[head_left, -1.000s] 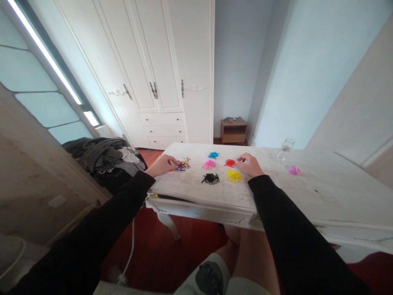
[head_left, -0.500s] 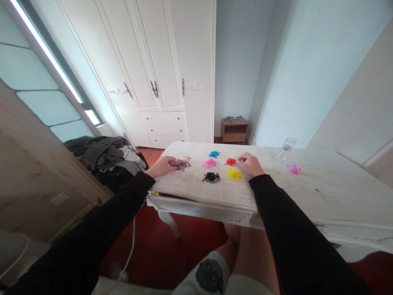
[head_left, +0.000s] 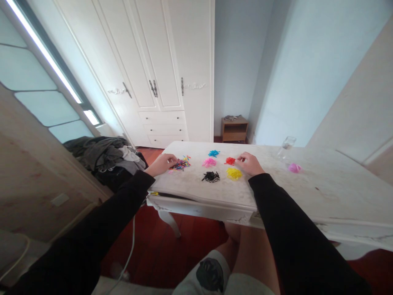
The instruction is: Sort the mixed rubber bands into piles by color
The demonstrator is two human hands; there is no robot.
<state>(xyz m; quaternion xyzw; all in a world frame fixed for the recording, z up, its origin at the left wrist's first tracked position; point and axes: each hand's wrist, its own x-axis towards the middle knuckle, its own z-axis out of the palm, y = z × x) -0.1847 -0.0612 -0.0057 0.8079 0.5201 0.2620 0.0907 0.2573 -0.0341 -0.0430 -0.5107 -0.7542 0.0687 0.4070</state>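
Note:
On the white table lies a mixed heap of small coloured rubber bands [head_left: 183, 164], with my left hand [head_left: 164, 164] at its left side, fingertips closed together over its edge. My right hand [head_left: 248, 163] is beside the small red pile [head_left: 230, 161], thumb and fingers pinched together at its right side. Whatever either hand holds is too small to make out. Sorted by colour, a blue pile [head_left: 214, 153], a pink pile [head_left: 209, 162], a black pile of bands [head_left: 211, 177] and a yellow pile [head_left: 234, 173] lie between the hands.
Farther right on the table [head_left: 337, 188] are a clear glass jar [head_left: 287, 148] and a pink bundle [head_left: 294, 168]. A heap of clothes [head_left: 101, 157] lies beyond the left end. A white wardrobe [head_left: 196, 53] and a small wooden cabinet [head_left: 235, 130] stand behind.
My left hand has drawn slightly left, uncovering more of the mixed heap. The right hand stays almost still beside the red pile.

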